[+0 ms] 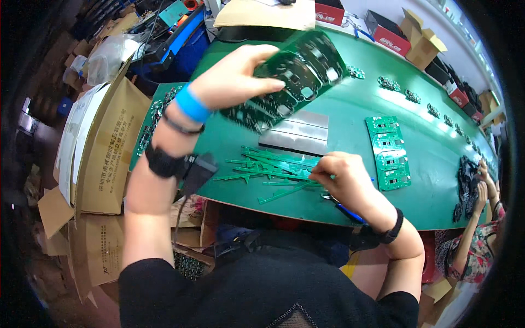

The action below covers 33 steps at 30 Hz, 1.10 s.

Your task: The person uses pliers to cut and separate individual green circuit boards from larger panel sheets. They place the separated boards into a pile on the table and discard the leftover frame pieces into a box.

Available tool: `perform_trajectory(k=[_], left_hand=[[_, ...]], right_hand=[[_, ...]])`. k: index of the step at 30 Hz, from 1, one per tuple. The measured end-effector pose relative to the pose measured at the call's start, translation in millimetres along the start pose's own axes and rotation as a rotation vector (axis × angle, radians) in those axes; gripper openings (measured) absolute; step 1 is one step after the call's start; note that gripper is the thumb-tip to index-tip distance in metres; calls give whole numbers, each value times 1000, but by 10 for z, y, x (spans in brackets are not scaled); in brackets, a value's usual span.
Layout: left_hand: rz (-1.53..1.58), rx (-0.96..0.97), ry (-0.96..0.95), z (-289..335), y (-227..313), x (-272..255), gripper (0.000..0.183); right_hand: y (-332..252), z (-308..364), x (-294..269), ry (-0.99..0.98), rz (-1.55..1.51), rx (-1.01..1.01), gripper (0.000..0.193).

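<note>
My left hand (238, 79) grips a green circuit board panel (306, 74), holding it tilted above the table and slightly blurred by motion. Below the panel sits a grey metal block (298, 131) with long grooves. My right hand (347, 177) is closed in a pinch at the right end of a pile of thin green board strips (268, 167). One strip reaches toward those fingertips, but what they hold is hidden. Just under the right hand lie blue-handled cutters (349, 212). Another green circuit board panel (389, 153) lies flat to its right.
Many small boards (158, 117) lie at the table's left edge. A row of small circuit boards (413, 95) runs along the far side. Cardboard boxes (104, 158) crowd the left. At the far right, another person's hands (482, 183) work by a dark bundle (466, 186).
</note>
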<state>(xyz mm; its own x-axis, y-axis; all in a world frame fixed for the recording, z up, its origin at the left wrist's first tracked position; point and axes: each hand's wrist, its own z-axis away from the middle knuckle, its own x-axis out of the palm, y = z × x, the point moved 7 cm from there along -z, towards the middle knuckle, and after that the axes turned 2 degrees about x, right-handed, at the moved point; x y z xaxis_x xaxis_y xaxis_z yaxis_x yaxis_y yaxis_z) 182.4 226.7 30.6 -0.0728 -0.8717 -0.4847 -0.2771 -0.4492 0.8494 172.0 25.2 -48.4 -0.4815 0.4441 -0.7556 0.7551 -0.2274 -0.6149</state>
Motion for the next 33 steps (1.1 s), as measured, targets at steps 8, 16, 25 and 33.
perform_trajectory(k=[8,16,25,33], left_hand=[[-851,-52,-89,-536,-383,400,28],[-843,-55,-108,-463,-417,600,27],[-832,-43,-103,-368,-449,615,27],[-781,103,4,-750,-954,392,41]], right_hand=[[31,-59,422,-128,40,-53,3],[166,-66,509,-114,48,-106,4],[214,-121,532,-109,65,-97,7],[239,-148,494,-142,153,-109,9]])
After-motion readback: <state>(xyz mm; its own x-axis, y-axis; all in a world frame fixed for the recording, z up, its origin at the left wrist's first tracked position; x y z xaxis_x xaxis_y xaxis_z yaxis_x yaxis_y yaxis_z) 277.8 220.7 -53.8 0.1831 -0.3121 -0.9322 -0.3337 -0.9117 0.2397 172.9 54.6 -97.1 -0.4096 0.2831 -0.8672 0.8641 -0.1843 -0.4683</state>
